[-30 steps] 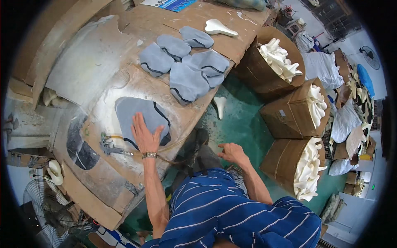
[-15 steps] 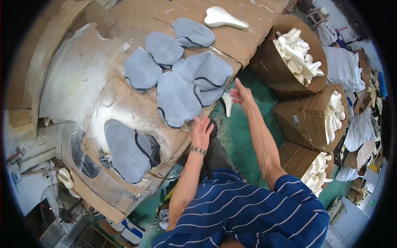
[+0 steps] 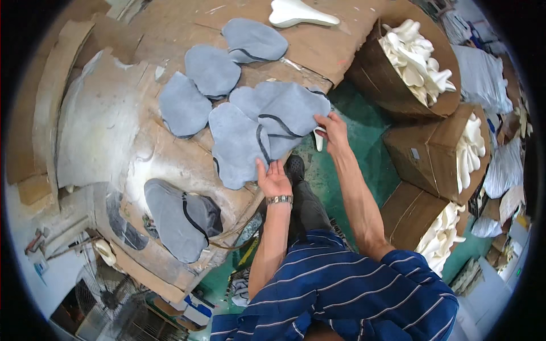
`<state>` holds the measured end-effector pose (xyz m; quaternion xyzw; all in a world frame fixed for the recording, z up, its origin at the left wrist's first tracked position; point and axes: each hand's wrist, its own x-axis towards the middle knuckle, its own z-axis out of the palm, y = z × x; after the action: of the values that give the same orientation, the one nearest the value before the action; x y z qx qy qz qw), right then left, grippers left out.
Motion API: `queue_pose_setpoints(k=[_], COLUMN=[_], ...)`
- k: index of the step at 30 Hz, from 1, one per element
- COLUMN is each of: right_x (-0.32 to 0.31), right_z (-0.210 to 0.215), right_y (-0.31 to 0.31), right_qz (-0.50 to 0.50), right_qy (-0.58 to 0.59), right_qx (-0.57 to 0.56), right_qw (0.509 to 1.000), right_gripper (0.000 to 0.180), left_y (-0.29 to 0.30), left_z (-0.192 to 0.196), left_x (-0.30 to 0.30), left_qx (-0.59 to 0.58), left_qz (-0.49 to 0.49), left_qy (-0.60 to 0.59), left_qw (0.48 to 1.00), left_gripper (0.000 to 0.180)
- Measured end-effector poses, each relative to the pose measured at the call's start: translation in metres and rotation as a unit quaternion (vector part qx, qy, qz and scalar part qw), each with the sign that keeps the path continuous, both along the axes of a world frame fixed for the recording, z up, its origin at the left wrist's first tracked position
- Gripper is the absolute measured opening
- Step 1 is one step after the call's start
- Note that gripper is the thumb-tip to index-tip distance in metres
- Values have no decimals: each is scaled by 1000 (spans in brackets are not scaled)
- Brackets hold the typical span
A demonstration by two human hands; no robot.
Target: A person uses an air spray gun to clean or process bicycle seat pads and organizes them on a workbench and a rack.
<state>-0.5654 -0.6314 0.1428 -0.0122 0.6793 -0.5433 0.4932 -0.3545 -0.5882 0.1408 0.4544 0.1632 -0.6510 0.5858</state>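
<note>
"What's new, from the body outward?"
"The left hand (image 3: 274,181) is at 11 o'clock, palm up now, fingers at the edge of a pile of soft grey cloth pieces with black strips (image 3: 238,145). I can't tell if it pinches."
"The right hand (image 3: 333,131)?"
"At 12 o'clock. Now it pinches a piece's corner, so I think the work is at the pile."
"Farther?"
"A smooth white bike-seat shape (image 3: 301,13), 12 o'clock."

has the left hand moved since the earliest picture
Yes. Against the table, the left hand has moved forward and right, from the lone grey pad to the near edge of the pad pile.
</note>
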Motion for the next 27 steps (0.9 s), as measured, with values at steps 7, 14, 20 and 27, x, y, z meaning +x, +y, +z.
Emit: queue_pose_setpoints(k=[7,14,20,27], right_x=[36,94,152,260], right_z=[73,81,76,59], right_y=[139,334,500,650], right_qz=[-220,-465,-641,-752], right_qy=[-44,-102,-62,-42], right_qx=[-75,-105,-58,13], right_qw=[972,873,763,657], right_gripper=[18,22,24,33], left_y=[58,132,185,222], left_z=[63,77,64,38], left_x=[40,58,84,88], left_qx=[-104,-137,-61,-99], left_qz=[-181,-415,-544,-693], left_qy=[59,79,20,-12], left_qw=[976,896,837,714], left_gripper=[55,50,47,67])
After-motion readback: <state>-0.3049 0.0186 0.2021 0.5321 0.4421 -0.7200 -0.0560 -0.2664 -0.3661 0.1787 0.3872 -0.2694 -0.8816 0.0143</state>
